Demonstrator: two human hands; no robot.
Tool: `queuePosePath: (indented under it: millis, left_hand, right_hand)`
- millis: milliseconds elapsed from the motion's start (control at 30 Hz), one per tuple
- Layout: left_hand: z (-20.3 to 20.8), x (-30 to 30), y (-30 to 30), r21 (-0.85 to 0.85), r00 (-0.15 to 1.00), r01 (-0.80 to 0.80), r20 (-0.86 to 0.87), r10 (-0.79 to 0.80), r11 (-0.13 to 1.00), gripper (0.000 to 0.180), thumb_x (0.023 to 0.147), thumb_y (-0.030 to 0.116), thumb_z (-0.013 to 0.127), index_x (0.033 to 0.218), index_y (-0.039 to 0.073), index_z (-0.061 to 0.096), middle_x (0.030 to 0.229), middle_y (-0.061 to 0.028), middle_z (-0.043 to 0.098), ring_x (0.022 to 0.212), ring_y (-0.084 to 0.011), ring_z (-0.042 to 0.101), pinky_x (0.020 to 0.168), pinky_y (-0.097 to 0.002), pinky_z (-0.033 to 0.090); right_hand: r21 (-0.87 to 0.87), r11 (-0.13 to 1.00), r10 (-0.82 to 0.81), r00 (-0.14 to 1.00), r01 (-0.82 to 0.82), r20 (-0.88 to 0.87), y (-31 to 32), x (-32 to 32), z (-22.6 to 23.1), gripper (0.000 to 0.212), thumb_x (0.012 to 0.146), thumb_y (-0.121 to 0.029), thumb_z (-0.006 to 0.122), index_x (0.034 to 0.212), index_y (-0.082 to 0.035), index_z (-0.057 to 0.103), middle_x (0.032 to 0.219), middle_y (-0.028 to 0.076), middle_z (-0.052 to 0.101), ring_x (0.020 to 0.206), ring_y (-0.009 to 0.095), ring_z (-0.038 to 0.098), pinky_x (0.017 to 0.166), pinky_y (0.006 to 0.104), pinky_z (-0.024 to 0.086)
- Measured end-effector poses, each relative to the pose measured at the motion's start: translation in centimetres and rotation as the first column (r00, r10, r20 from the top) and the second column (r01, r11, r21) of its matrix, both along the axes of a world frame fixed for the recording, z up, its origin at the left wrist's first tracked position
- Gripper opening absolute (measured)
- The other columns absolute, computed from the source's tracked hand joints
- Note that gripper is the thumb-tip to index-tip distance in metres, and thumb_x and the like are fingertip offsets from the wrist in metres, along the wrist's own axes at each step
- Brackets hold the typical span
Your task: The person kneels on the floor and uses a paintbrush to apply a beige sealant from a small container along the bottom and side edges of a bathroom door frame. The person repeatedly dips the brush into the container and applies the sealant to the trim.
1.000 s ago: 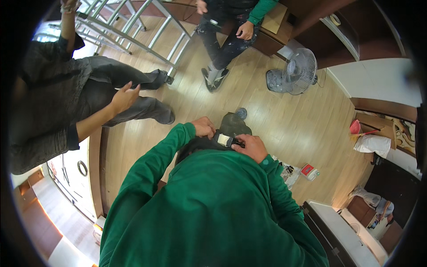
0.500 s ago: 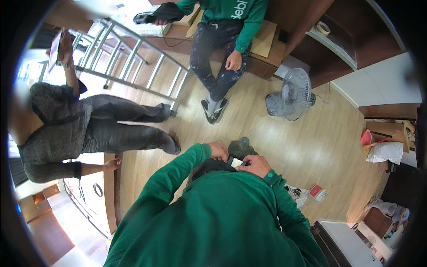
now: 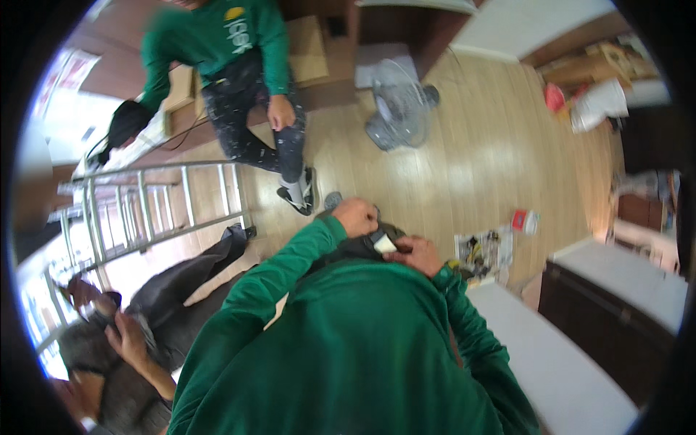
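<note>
My left hand (image 3: 356,217) is in front of my waist with its fingers curled together; what they hold, if anything, is hidden. My right hand (image 3: 416,255) is closed, its fingertips on a small cream-white block (image 3: 385,244) at my belt line. Dark material surrounds the block; whether it is a pouch or part of a belt, I cannot tell. Below my hands show my dark trousers and one grey shoe (image 3: 333,200). Both my sleeves are green.
A seated person (image 3: 250,109) in green holds a black thing ahead left, beside a metal ladder (image 3: 145,206). Another person (image 3: 181,304) in dark clothes is close on my left. A floor fan (image 3: 400,109) stands ahead; papers (image 3: 500,250) and a pale-topped cabinet (image 3: 551,355) lie right.
My view has turned to the right, so the people, ladder and fan appear further left. My left hand has moved slightly away from my waist. The right hand stays at the white block.
</note>
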State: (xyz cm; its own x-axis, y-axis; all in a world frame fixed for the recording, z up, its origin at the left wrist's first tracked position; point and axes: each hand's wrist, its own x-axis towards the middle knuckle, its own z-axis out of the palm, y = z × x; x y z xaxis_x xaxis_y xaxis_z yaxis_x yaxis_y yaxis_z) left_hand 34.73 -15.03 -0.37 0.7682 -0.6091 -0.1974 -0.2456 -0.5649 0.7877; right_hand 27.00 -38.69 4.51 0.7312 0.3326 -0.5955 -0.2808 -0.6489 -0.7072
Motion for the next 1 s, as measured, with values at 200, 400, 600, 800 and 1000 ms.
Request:
queuePosePath:
  millis: [200, 400, 600, 800, 1000]
  left_hand:
    - [4.5, 3.0, -2.0, -0.183, 0.967, 0.249, 0.103, -0.234, 0.951, 0.017, 0.075, 0.018, 0.067, 0.082, 0.004, 0.072, 0.079, -0.0129, 0.063, 0.076, -0.0346, 0.064, 0.069, -0.0448, 0.051]
    - [3.5, 4.2, -5.3, -0.157, 0.879, 0.476, 0.104, -0.465, 0.865, 0.018, 0.078, 0.019, 0.065, 0.087, 0.005, 0.070, 0.085, -0.0128, 0.064, 0.080, -0.0362, 0.063, 0.070, -0.0464, 0.050]
    - [1.6, 6.2, -7.7, -0.251, 0.785, 0.456, -0.339, -0.519, 0.854, 0.023, 0.080, 0.000, 0.068, 0.102, 0.003, 0.072, 0.093, -0.0152, 0.067, 0.086, -0.0325, 0.066, 0.081, -0.0389, 0.053]
    - [0.9, 11.6, -20.2, -0.002, 0.580, 0.815, 0.020, -0.814, 0.580, 0.014, 0.080, 0.006, 0.070, 0.094, 0.005, 0.073, 0.088, -0.0144, 0.063, 0.084, -0.0325, 0.064, 0.075, -0.0430, 0.051]
    - [2.3, 11.5, -38.9, 0.271, 0.063, 0.950, 0.325, -0.944, 0.157, 0.016, 0.071, 0.009, 0.071, 0.086, 0.010, 0.067, 0.087, -0.0088, 0.057, 0.093, -0.0303, 0.059, 0.079, -0.0430, 0.045]
  right_hand:
    - [-0.157, 0.899, -0.367, 0.898, 0.409, 0.243, 2.0, -2.7, 2.9, 0.048, 0.076, -0.037, 0.085, 0.105, -0.002, 0.069, 0.091, 0.013, 0.071, 0.083, 0.026, 0.071, 0.075, 0.0378, 0.057]
    - [-0.163, 0.824, -0.470, 0.816, 0.542, 0.337, 3.4, -2.9, 2.9, 0.046, 0.076, -0.042, 0.080, 0.100, -0.004, 0.070, 0.095, 0.016, 0.069, 0.088, 0.037, 0.066, 0.077, 0.0460, 0.052]
    - [-0.173, 0.663, -0.707, 0.685, 0.729, 0.177, -0.7, -1.9, -1.1, 0.046, 0.075, -0.049, 0.080, 0.091, -0.006, 0.071, 0.087, 0.017, 0.070, 0.084, 0.036, 0.068, 0.073, 0.0468, 0.052]
    - [-0.132, 0.565, -0.804, 0.579, 0.814, 0.132, -9.2, -0.9, -3.2, 0.045, 0.077, -0.051, 0.078, 0.087, -0.007, 0.071, 0.083, 0.015, 0.072, 0.081, 0.035, 0.070, 0.072, 0.0463, 0.053]
    - [-0.001, 0.474, -0.873, 0.470, 0.880, 0.132, -21.1, -2.1, -2.9, 0.031, 0.082, -0.035, 0.072, 0.097, -0.008, 0.074, 0.091, 0.017, 0.074, 0.087, 0.036, 0.070, 0.080, 0.0454, 0.054]
